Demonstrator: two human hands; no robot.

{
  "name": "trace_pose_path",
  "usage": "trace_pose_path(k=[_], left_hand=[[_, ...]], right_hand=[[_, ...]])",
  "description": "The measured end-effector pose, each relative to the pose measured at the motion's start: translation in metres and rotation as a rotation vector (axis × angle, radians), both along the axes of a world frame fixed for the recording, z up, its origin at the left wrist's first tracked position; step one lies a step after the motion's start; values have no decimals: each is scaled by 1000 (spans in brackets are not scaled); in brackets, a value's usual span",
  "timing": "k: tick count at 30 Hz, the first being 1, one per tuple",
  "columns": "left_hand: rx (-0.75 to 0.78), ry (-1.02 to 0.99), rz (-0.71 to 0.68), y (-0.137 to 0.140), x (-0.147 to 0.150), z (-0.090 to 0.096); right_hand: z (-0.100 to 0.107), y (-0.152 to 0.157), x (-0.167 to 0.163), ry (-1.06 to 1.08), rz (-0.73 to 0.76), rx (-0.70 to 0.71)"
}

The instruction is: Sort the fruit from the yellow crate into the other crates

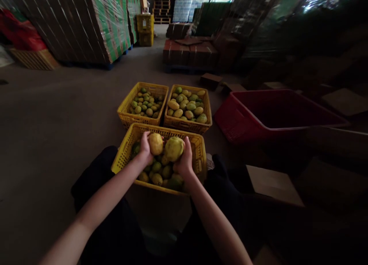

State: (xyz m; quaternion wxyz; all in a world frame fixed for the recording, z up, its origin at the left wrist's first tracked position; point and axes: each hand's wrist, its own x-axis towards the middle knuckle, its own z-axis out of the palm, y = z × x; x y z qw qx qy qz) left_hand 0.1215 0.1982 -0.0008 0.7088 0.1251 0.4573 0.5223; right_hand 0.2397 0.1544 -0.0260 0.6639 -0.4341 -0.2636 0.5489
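Note:
My left hand (146, 147) is closed around a rounded yellow fruit (156, 144). In my right hand (186, 157) is a larger, lumpy green-yellow fruit (174, 149). Both are held side by side, a little above the near yellow plastic crate (123, 152). Inside that crate lie several green and yellowish fruits (157, 179), partly hidden by my hands and forearms. They look like mangoes or small papayas; I cannot tell which.
Beyond the near crate, a left yellow crate (124, 111) holds smaller fruits and a right yellow crate (209, 117) holds larger ones. A red tub (234, 119) and an open cardboard box (273, 184) stand to the right. Wrapped pallet stacks (112, 23) rise behind.

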Motion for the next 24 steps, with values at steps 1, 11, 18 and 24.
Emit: trace_pose_path(k=[1, 11, 18, 24], left_hand=[[-101, -102, 35, 4, -2, -2], [-37, -482, 205, 8, -26, 11], [-118, -423, 200, 4, -45, 10], [-107, -371, 241, -3, -64, 2]], right_hand=[[0, 6, 3, 107, 57, -62], [5, 15, 17, 514, 142, -167], [-7, 20, 19, 562, 68, -300], [-5, 21, 20, 686, 65, -362]])
